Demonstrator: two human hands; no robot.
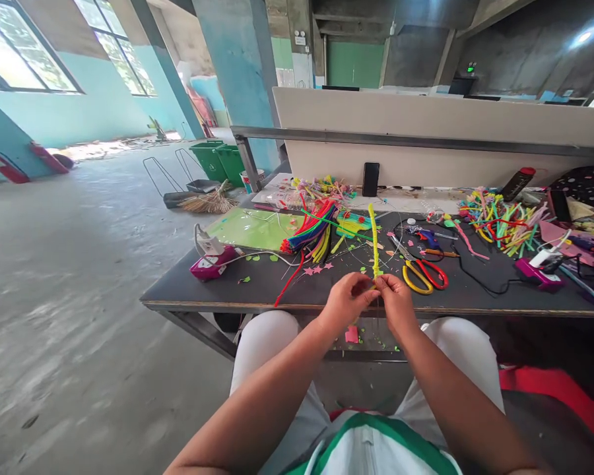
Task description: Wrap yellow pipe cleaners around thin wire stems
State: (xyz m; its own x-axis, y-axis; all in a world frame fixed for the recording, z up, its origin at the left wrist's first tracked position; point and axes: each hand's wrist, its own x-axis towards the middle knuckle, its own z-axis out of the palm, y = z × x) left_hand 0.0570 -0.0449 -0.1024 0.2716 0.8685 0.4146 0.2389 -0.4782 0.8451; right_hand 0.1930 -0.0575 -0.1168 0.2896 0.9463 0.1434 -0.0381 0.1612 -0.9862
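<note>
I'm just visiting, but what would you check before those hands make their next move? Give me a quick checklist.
1. Right hand on the yellow chenille stem: ok, pinching its lower end.
2. Left hand gripping firmly: cannot tell; its fingertips are at the same end, partly hidden.
3. Scissors out of the hands: ok, lying on the table beyond the right hand.
4. Tabletop free of scraps: not ok; pink stars and green bits are scattered about.
5. Blue glue gun cool: cannot tell; heat doesn't show.
</note>
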